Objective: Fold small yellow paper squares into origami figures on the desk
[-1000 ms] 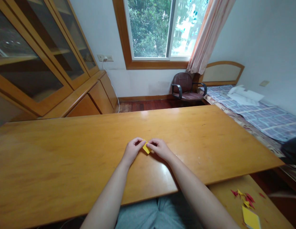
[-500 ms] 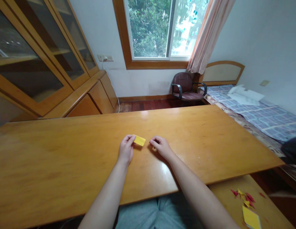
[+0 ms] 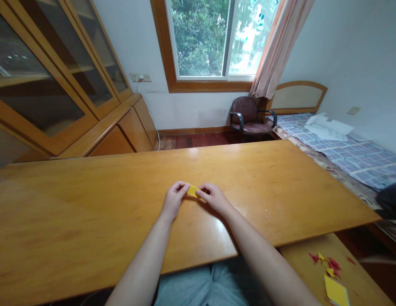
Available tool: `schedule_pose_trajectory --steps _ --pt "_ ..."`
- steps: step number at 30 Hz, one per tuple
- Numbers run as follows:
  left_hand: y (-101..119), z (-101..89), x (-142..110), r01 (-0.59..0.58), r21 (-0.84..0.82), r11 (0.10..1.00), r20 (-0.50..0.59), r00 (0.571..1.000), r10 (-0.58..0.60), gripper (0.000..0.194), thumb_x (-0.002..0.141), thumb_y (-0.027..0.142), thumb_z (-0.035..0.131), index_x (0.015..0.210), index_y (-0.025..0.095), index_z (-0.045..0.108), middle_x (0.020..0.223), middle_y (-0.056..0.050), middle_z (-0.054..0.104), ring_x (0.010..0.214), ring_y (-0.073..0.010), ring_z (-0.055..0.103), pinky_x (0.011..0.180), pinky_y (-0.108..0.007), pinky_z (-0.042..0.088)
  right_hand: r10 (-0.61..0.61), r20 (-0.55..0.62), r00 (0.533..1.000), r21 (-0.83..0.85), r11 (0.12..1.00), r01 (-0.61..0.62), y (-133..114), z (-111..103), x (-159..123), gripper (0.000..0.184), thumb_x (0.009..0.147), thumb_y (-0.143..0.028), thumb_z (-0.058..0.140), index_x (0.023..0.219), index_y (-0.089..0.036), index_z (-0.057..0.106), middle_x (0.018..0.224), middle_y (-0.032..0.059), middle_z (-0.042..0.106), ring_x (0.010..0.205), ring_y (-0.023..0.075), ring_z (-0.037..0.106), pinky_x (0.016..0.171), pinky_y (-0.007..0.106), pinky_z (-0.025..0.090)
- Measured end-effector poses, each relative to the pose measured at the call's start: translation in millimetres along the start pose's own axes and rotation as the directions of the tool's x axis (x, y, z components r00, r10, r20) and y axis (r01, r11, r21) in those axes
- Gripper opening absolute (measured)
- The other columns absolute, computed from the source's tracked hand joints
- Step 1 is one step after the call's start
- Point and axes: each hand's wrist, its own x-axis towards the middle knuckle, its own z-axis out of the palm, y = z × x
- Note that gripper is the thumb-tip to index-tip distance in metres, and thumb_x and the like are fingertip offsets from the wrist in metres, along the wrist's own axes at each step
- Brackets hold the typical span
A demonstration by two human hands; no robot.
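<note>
A small folded piece of yellow paper (image 3: 192, 191) is stretched between my two hands, just above the wooden table (image 3: 98, 212). My left hand (image 3: 174, 199) pinches its left end between thumb and fingers. At its right end, my right hand (image 3: 213, 197) has thumb and fingers closed on it. Both ends of the paper are partly hidden under my fingertips.
On a lower surface at the bottom right lie several small red and yellow folded paper pieces (image 3: 330, 265) and a stack of yellow paper squares (image 3: 336, 290). Beyond the table stand a brown armchair (image 3: 247, 117), a bed (image 3: 354, 157) and a glass-doored cabinet (image 3: 86, 80).
My right hand has closed on the right end of the yellow paper, which it was apart from before. My left hand has shifted slightly right with the paper.
</note>
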Motion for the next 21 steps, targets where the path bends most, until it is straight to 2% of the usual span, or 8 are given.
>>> schedule_pose_trajectory --steps 4,11,16,21 --pt "0.3 -0.3 0.5 0.012 0.012 1.000 0.029 0.999 -0.013 0.024 0.073 0.039 0.074 0.075 0.017 0.065 0.071 0.002 0.060 0.069 -0.0130 0.053 0.067 -0.022 0.042 0.019 -0.058 0.998 0.096 0.995 -0.014 -0.5 -2.7 -0.5 0.022 0.084 -0.038 0.063 0.077 -0.017 0.066 0.070 0.0006 0.062 0.066 0.0147 0.055 0.063 0.026 0.041" --pt "-1.9 -4.1 1.5 0.019 0.060 0.998 0.071 0.997 -0.023 0.025 0.074 0.040 0.073 0.075 0.017 0.063 0.071 0.002 0.059 0.068 -0.0132 0.054 0.067 -0.022 0.042 0.130 -0.078 0.988 0.333 0.938 -0.097 -1.6 -5.4 -1.4 0.029 0.082 -0.046 0.064 0.077 -0.018 0.061 0.066 -0.0017 0.056 0.058 0.0125 0.051 0.056 0.024 0.040" --pt "0.7 -2.9 0.7 -0.006 0.117 0.993 0.065 0.998 -0.001 0.024 0.074 0.041 0.071 0.076 0.018 0.064 0.072 0.002 0.061 0.070 -0.0144 0.055 0.069 -0.023 0.043 0.137 -0.081 0.987 0.338 0.936 -0.102 -0.9 -5.5 -1.5 0.029 0.082 -0.045 0.065 0.076 -0.017 0.061 0.066 -0.0020 0.055 0.058 0.0119 0.050 0.056 0.023 0.040" --pt "3.1 -0.1 0.0 -0.036 0.248 0.968 0.096 0.995 0.012 0.025 0.073 0.040 0.072 0.082 0.017 0.069 0.080 -0.003 0.068 0.079 -0.0186 0.060 0.075 -0.026 0.045 0.109 -0.063 0.992 0.259 0.962 -0.089 2.9 -4.6 -2.3 0.028 0.083 -0.045 0.063 0.078 -0.017 0.061 0.067 -0.0012 0.057 0.061 0.0134 0.051 0.057 0.024 0.041"
